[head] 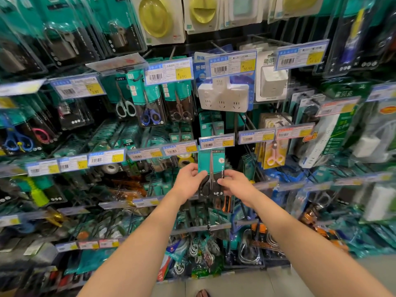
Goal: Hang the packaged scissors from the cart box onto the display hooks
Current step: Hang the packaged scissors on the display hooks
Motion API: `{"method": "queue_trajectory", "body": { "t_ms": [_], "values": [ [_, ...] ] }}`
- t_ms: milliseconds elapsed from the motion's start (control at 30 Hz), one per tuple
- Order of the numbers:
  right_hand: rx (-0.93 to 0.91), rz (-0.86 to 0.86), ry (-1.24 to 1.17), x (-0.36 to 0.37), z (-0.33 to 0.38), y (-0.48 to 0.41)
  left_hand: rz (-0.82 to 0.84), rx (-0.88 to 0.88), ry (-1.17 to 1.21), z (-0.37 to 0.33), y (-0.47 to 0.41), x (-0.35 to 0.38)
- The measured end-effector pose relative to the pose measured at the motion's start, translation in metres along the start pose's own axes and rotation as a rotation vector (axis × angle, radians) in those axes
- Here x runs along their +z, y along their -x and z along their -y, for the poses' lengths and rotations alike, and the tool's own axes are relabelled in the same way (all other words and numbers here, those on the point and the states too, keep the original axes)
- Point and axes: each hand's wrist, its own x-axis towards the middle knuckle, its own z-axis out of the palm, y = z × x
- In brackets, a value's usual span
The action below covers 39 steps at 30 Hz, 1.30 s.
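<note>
A packaged pair of scissors point(211, 168), teal card above and black handles below, is held upright against the display wall. My left hand point(188, 182) grips its left edge and my right hand point(234, 184) pinches its lower right side. The package's top sits just under a blue price tag point(216, 142) at the tip of a display hook. More packaged scissors point(150, 99) hang on hooks higher up to the left. The cart box is out of view.
The pegboard wall is packed with hanging goods: padlocks point(64, 46) upper left, white socket adapters point(222, 95) above centre, pink scissors point(274, 151) to the right, tape rolls point(111, 168) to the left. Price-tag rails jut out from every row. Tiled floor point(235, 284) lies below.
</note>
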Motion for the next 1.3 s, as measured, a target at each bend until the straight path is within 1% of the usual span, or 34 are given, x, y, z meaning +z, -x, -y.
{"method": "queue_trajectory", "body": {
  "t_ms": [167,333,533,800,1033,1300],
  "values": [
    [-0.116,-0.069,0.040,-0.003,-0.005,-0.007,-0.013,0.052,-0.009,-0.005,-0.001,0.003],
    [-0.183,-0.105,0.035,-0.006,0.003,-0.013,-0.008,-0.016,-0.054,0.002,-0.003,0.003],
    [-0.175,-0.145,0.002,-0.006,0.003,-0.013,-0.049,-0.037,-0.087,0.007,-0.005,0.006],
    [-0.205,-0.177,0.026,-0.009,-0.005,-0.007,-0.023,-0.038,-0.072,0.012,-0.005,0.007],
    [-0.218,-0.187,0.098,-0.017,-0.004,-0.010,0.016,-0.020,-0.075,0.010,-0.003,0.010],
    [-0.264,-0.190,0.047,-0.011,-0.009,-0.004,0.022,0.002,-0.063,0.014,-0.001,0.006]
  ]
}}
